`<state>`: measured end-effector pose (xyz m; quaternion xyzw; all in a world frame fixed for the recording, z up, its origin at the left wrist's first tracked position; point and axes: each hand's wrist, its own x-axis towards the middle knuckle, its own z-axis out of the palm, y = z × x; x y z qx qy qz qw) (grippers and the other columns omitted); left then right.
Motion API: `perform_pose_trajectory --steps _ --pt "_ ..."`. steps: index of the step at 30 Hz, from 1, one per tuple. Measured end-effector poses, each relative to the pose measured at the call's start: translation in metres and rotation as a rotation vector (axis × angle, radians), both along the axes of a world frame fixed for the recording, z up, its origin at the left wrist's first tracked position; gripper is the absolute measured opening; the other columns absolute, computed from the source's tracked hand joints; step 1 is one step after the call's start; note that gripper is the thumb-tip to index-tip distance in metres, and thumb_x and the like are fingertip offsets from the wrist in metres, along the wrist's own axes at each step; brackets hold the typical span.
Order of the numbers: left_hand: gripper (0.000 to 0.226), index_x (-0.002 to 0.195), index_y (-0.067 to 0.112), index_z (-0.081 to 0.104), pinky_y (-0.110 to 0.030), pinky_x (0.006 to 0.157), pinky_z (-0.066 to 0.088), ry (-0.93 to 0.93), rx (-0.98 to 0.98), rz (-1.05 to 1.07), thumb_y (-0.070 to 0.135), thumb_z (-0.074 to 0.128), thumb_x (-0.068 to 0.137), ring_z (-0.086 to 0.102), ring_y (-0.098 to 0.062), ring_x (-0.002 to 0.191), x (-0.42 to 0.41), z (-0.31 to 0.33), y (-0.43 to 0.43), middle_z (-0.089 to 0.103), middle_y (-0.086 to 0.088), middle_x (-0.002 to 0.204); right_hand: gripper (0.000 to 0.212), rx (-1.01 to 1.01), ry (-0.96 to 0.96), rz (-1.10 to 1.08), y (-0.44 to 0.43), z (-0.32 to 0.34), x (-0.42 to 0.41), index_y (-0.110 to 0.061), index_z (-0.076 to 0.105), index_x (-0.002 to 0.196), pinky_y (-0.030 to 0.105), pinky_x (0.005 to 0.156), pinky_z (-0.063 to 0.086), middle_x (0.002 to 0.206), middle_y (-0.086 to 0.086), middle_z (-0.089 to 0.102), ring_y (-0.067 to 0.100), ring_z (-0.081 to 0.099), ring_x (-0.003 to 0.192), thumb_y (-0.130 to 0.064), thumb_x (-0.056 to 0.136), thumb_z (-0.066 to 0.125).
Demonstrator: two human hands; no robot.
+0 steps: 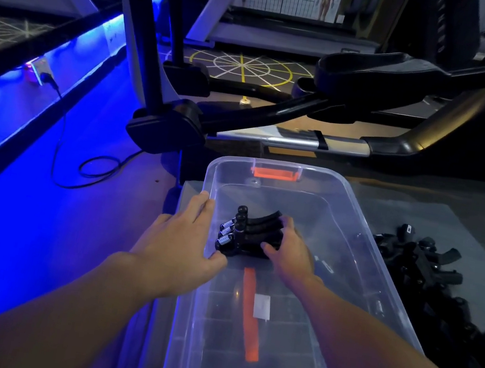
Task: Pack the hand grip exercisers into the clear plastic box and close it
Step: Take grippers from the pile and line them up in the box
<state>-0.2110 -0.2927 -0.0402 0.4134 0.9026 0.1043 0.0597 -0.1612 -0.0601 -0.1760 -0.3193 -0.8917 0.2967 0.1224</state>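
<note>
An open clear plastic box sits on a grey mat in front of me. Inside it, near the left wall, lies a small stack of black hand grip exercisers with silver springs. My right hand is inside the box, with fingers curled round the handles of that stack. My left hand rests with straight fingers on the box's left rim, its thumb touching the stack's near end. A heap of several more black exercisers lies on the mat right of the box.
An orange latch shows at the box's far end and an orange strip under its floor. Exercise machine frames stand just beyond the box. A blue-lit ledge and a black cable are on the left.
</note>
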Motion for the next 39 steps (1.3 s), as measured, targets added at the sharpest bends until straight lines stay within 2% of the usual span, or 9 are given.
perform_pose_trajectory --steps 3,7,11,15,18,22,24,31,39 --pt "0.070 0.144 0.015 0.028 -0.032 0.094 0.034 0.013 0.005 -0.017 0.051 0.041 0.084 0.049 -0.023 0.115 -0.003 0.002 0.002 0.019 0.005 0.150 0.069 -0.019 0.023 0.009 0.004 0.012 0.006 -0.024 0.032 0.139 0.037 0.085 0.048 0.126 0.006 0.057 0.028 0.060 0.109 -0.030 0.083 0.071" --pt "0.092 0.145 0.023 0.033 -0.036 0.108 0.025 0.113 0.007 0.004 0.063 0.012 0.064 0.032 -0.019 0.135 0.000 0.009 0.009 0.025 0.001 0.150 0.068 -0.020 0.067 0.007 0.007 0.045 0.027 -0.020 0.031 0.142 0.030 0.075 0.040 0.108 0.002 0.056 0.016 0.055 0.088 -0.030 0.086 0.069" --pt "0.086 0.139 0.022 0.046 -0.042 0.109 0.024 0.191 0.088 -0.066 0.061 0.019 0.068 0.034 -0.022 0.136 0.013 0.027 0.027 0.039 -0.004 0.145 0.051 0.031 0.216 0.095 0.007 0.107 0.054 -0.019 0.041 0.133 0.032 0.066 0.046 0.086 0.000 0.059 0.011 0.054 0.067 -0.022 0.089 0.066" --pt "0.083 0.136 0.021 0.050 -0.043 0.105 0.032 0.170 0.155 -0.197 0.061 0.022 0.068 0.042 -0.023 0.129 0.039 0.047 0.055 0.049 0.000 0.136 0.040 0.115 0.297 0.148 0.018 0.170 0.107 -0.026 0.045 0.126 0.023 0.057 0.048 0.085 -0.002 0.063 0.006 0.056 0.062 -0.017 0.091 0.062" --pt "0.086 0.137 0.022 0.048 -0.043 0.101 0.035 0.113 0.148 -0.283 0.064 0.020 0.067 0.043 -0.023 0.129 0.065 0.057 0.074 0.048 0.001 0.138 0.039 0.172 0.261 0.075 0.038 0.186 0.157 -0.023 0.046 0.126 0.025 0.061 0.046 0.081 -0.007 0.061 0.005 0.055 0.061 -0.018 0.091 0.062" --pt "0.070 0.139 0.024 0.044 -0.042 0.105 0.037 0.020 0.068 -0.366 0.063 0.035 0.082 0.042 -0.020 0.131 0.100 0.057 0.092 0.044 0.002 0.143 0.036 0.143 0.101 -0.119 0.074 0.165 0.214 -0.018 0.047 0.122 0.035 0.069 0.049 0.077 -0.006 0.060 0.021 0.060 0.072 -0.021 0.089 0.062" --pt "0.062 0.140 0.025 0.042 -0.043 0.106 0.036 -0.007 0.062 -0.408 0.061 0.041 0.089 0.041 -0.019 0.132 0.116 0.052 0.100 0.043 0.004 0.144 0.034 0.098 0.012 -0.176 0.088 0.148 0.235 -0.017 0.050 0.119 0.032 0.070 0.046 0.082 -0.001 0.063 0.025 0.061 0.078 -0.020 0.088 0.063" --pt "0.068 0.147 0.024 0.032 -0.042 0.114 0.028 -0.042 0.022 -0.493 0.064 0.039 0.092 0.027 -0.017 0.142 0.166 0.032 0.125 0.028 0.004 0.154 0.034 0.048 -0.259 -0.197 0.113 0.097 0.299 -0.005 0.057 0.114 0.026 0.071 0.041 0.091 0.004 0.059 0.025 0.058 0.086 -0.021 0.086 0.068" --pt "0.079 0.138 0.026 0.043 -0.036 0.104 0.037 0.016 -0.002 -0.518 0.079 0.035 0.079 0.041 -0.013 0.125 0.163 0.016 0.130 0.032 0.011 0.138 0.047 -0.040 -0.278 -0.242 0.127 0.048 0.326 -0.012 0.056 0.112 0.033 0.074 0.046 0.094 0.008 0.060 0.022 0.055 0.083 -0.030 0.075 0.080"
